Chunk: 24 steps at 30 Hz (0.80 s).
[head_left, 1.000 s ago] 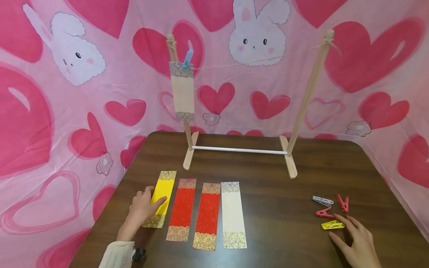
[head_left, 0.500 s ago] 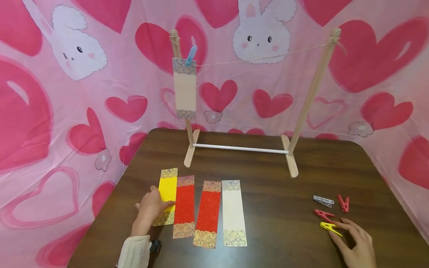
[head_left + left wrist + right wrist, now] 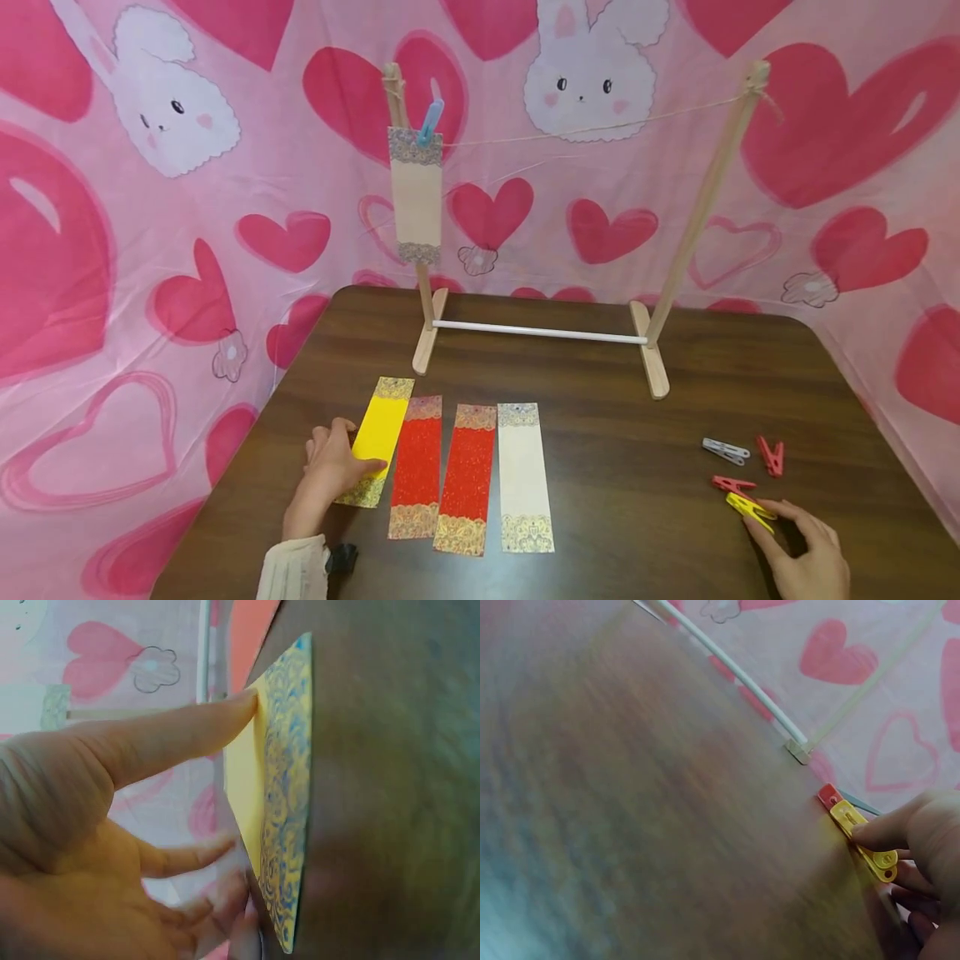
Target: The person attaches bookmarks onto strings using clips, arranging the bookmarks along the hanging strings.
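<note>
My left hand (image 3: 330,467) spans a yellow paper strip (image 3: 382,427) with lacy patterned ends, gripping it by its long edges. In the left wrist view the thumb touches one edge of the yellow strip (image 3: 247,765), and the fingers are at the other. At the right, my right hand (image 3: 806,546) pinches a yellow clothespin (image 3: 750,510) between thumb and fingers. Beyond this clothespin (image 3: 866,844) in the right wrist view sits a red clothespin (image 3: 829,796). Beside the yellow strip lie two red strips (image 3: 417,467) and a cream strip (image 3: 522,475).
A wooden stand (image 3: 701,217) with a string (image 3: 600,129) stands at the table's back. A beige strip (image 3: 417,200) hangs at its left from a blue clothespin (image 3: 430,122). Near my right hand lie a grey clothespin (image 3: 725,451) and two red clothespins (image 3: 771,456).
The yellow strip has shifted right with my left hand and changed its slant. My right hand has taken hold of the yellow clothespin and tilted it. The head view has shifted slightly.
</note>
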Motion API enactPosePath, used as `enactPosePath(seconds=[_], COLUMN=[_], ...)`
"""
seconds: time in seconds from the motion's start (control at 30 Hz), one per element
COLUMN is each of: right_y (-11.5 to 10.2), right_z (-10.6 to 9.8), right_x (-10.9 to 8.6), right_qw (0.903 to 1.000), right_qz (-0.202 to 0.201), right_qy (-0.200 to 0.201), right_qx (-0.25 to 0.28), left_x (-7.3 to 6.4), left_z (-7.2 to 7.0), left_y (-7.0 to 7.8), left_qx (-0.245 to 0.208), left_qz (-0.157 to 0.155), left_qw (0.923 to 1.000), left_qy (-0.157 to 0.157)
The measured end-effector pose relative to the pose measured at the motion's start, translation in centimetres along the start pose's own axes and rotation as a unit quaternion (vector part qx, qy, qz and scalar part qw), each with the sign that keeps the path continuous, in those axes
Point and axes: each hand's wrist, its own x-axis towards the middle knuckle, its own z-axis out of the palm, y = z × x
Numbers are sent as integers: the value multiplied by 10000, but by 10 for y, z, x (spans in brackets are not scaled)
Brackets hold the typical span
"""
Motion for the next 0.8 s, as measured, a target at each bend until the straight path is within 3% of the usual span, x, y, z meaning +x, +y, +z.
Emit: enactPosePath(seconds=[0.1,0.23,0.37,0.47,0.6,0.67,0.73,0.8], right_y=[0,0,-2,-3,-5,-6,-5,-4], right_z=[0,2,6,8,7,5,2,-2], right_x=[1,0,-1,0,2,3,4,6], right_qw=[9997,9989,9988,9985,9911,9747,9457,9087], right_qz=[199,413,403,425,755,928,1079,1226], right_qy=[109,226,255,330,434,552,685,801], right_qx=[27,-7,-100,-26,1006,1955,2989,3908], left_x=[-1,0,0,0,0,0,-2,-4], left_z=[-1,-3,-3,-4,-6,-6,-6,-5], left_y=[6,8,-3,-15,-30,-36,-42,-46], left_qx=[170,351,249,10,-671,-1187,-1727,-2233], left_qz=[-103,-67,86,349,711,742,644,499], left_qw=[9998,9993,9991,9988,9949,9898,9823,9727], left_qy=[85,-118,-344,-344,-254,-276,-316,-377])
